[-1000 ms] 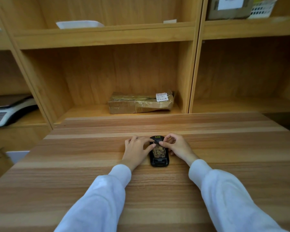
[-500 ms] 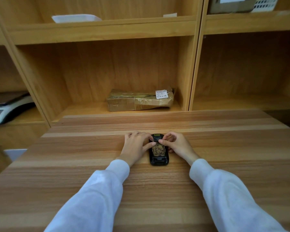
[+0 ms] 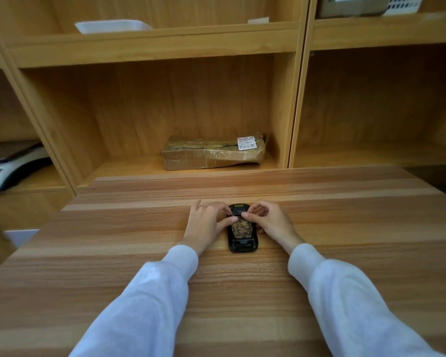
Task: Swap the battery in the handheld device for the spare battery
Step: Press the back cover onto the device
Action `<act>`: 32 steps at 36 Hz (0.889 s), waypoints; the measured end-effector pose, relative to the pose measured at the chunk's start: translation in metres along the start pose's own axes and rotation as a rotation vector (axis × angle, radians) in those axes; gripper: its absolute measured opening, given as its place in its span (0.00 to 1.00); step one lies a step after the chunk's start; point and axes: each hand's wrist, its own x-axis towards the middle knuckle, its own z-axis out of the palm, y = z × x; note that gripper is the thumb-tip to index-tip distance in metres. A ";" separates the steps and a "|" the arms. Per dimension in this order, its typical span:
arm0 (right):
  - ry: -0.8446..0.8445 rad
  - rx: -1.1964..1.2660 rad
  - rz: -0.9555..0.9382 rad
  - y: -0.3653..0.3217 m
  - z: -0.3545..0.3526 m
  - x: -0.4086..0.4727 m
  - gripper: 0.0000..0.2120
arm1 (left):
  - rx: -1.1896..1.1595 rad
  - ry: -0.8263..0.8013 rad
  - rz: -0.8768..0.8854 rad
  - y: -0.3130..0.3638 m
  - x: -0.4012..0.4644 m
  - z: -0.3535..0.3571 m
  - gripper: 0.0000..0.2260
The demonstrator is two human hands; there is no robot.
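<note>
A black handheld device (image 3: 242,240) lies face down on the wooden table (image 3: 113,253), its back open over a brownish patterned inside. My left hand (image 3: 206,224) rests against its left side, thumb laid across the upper part of the opening. On the right side sits my right hand (image 3: 271,222), thumb and forefinger pinching at the top edge of the opening. Both thumbs nearly meet over the device. Whether a battery sits in the bay I cannot tell. No spare battery shows on the table.
Behind the table stands a wooden shelf unit (image 3: 298,99). A taped brown parcel (image 3: 213,152) lies in the middle compartment. A scale-like machine (image 3: 8,166) sits at the left, a white tray (image 3: 113,25) above, a box and white basket (image 3: 404,3) top right.
My hands and the device have barely moved. The view has tilted slightly, so the shelves sit a little lower or higher in frame.
</note>
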 end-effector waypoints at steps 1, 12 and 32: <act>0.003 -0.004 -0.003 0.000 0.000 0.000 0.11 | -0.005 0.002 -0.003 0.000 0.000 0.000 0.13; 0.018 -0.018 -0.022 0.000 0.001 -0.005 0.11 | -0.045 -0.001 -0.067 0.006 0.000 -0.002 0.15; -0.024 -0.080 0.045 -0.013 -0.004 -0.009 0.05 | -0.107 -0.085 -0.196 0.032 -0.009 -0.016 0.12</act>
